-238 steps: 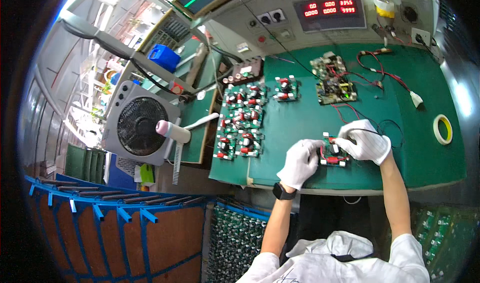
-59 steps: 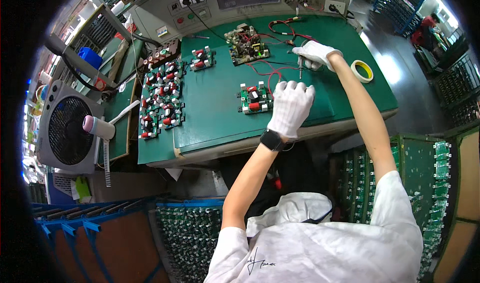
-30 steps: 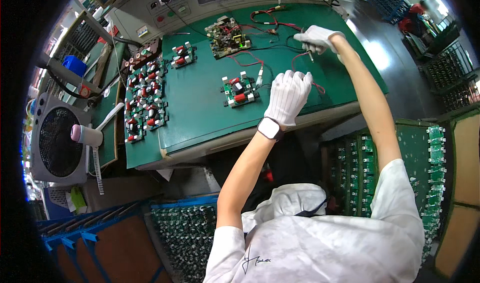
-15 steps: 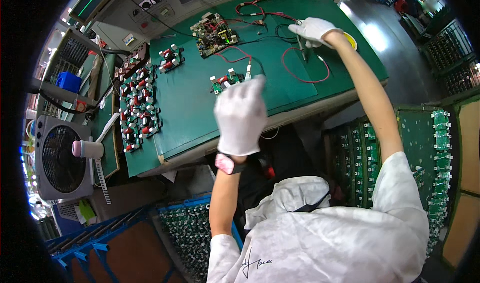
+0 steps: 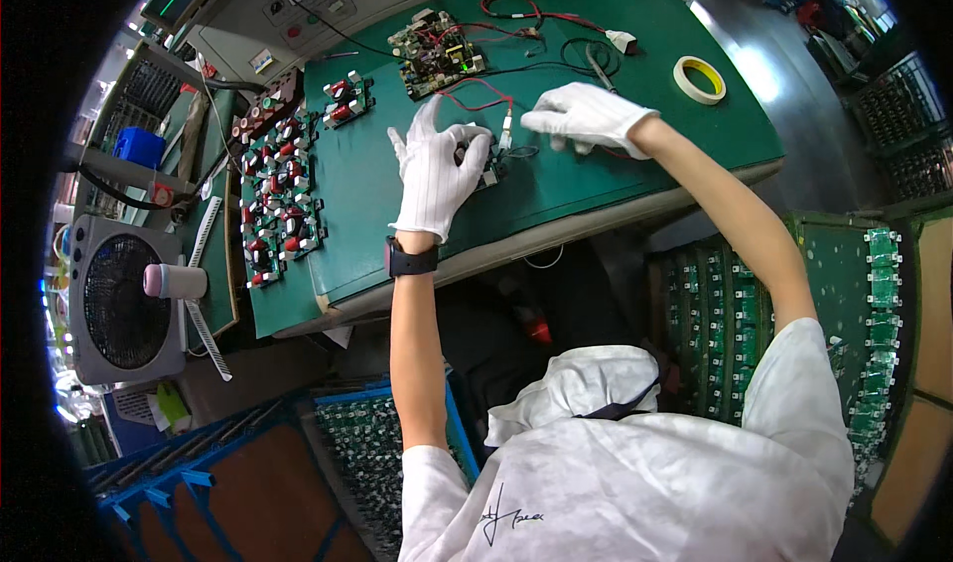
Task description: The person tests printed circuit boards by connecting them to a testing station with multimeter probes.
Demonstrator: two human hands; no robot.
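Observation:
My left hand (image 5: pixel 434 170), in a white glove, is over the green mat, curled at the edge of a small circuit board (image 5: pixel 489 172). Its thumb and forefinger close on the board, most of which they cover. A white connector (image 5: pixel 507 131) on a red lead stands beside the board. To the right, my gloved right hand (image 5: pixel 588 117) hovers over the mat with its fingers drawn together. A red wire (image 5: pixel 617 153) comes out from under that hand; what lies between its fingertips is hidden.
A larger populated board (image 5: pixel 434 54) with wires lies at the back. Several small boards (image 5: pixel 283 200) crowd the left side. A tape roll (image 5: pixel 699 80), white plug (image 5: pixel 621 42) and pen-like tool (image 5: pixel 600 66) lie to the right. A fan (image 5: pixel 127 304) stands at far left.
My right hand has come left and nearer from the back right, uncovering the white plug and tape roll. My left hand has moved left and forward and turned, its fingers now around the small board.

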